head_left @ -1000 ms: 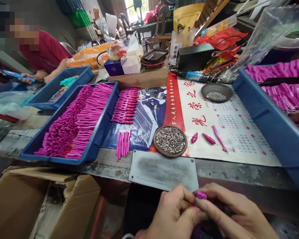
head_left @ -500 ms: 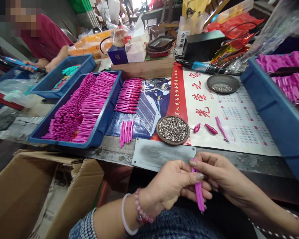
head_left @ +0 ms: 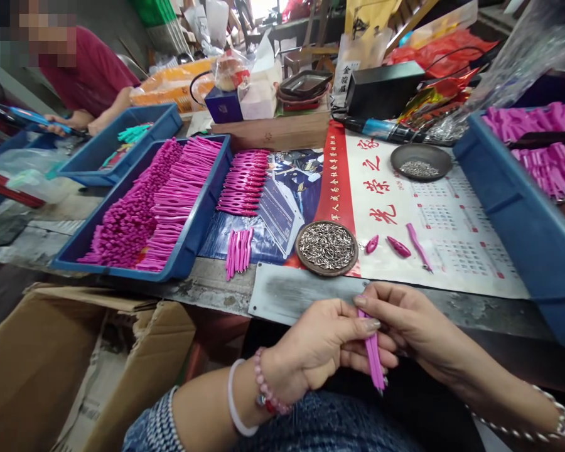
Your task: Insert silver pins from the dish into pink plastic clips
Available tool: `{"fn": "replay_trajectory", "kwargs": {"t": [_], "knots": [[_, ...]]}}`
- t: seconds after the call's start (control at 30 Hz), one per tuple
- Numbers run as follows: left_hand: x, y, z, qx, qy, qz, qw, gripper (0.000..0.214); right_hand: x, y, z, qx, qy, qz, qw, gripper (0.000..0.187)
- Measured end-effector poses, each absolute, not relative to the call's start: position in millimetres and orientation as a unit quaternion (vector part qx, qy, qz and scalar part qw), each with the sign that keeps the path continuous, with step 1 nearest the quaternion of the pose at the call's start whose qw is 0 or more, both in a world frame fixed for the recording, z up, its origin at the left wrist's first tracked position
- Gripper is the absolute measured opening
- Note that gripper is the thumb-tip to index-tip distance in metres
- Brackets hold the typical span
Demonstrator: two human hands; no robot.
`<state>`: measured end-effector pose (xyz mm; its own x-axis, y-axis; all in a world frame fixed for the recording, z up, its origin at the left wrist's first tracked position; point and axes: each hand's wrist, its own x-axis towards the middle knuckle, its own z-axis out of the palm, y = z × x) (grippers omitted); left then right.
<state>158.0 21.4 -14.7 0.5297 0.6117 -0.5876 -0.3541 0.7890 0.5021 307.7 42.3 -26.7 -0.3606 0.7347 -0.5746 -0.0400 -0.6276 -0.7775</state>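
Observation:
Both my hands meet above my lap, near the table's front edge. My left hand [head_left: 320,342] is closed, thumb pressed on a small bundle of slim pink plastic sticks [head_left: 375,358] with metal tips at the lower end. My right hand [head_left: 405,320] pinches the bundle's upper end between thumb and fingers; its other fingers are partly hidden. Just beyond lies a grey metal plate [head_left: 301,292]. Past it, a round bowl of small metal pieces [head_left: 327,247] stands beside several loose pink sticks [head_left: 239,252]. One more pink stick [head_left: 419,246] and two glossy pink pieces [head_left: 398,247] lie on the calendar sheet.
A blue bin [head_left: 188,245] full of pink sticks stands left, another blue bin [head_left: 503,207] right. Glossy pink pieces [head_left: 243,182] lie in a row. A dark dish [head_left: 421,162] holds metal bits. An open cardboard box [head_left: 37,364] sits below left. Another person [head_left: 89,81] works far left.
My hands and the bundle have shifted slightly up and to the left. Both hands keep their grip; the things on the table stay put.

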Motion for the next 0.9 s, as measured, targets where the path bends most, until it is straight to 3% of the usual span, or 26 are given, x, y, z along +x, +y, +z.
{"fn": "replay_trajectory", "kwargs": {"t": [0.13,0.3,0.4,0.9], "knots": [[157.0,25.5,-11.3,0.226,0.406,0.333,0.821,0.035,308.0,46.0,-16.2,-0.473,-0.451,0.698,0.294,0.04],[152.0,40.3,-6.5,0.39,0.383,0.386,0.743,0.026,312.3,60.2,-0.6,-0.431,-0.714,0.421,0.356,0.02],[151.6,48.3,-8.0,0.441,0.388,0.394,0.707,0.022,315.4,66.5,-1.6,-0.404,-0.772,0.325,0.366,0.016],[157.7,51.4,-25.7,0.489,0.373,0.395,0.682,0.023,325.0,61.9,-17.3,-0.372,-0.802,0.27,0.382,0.015]]}}
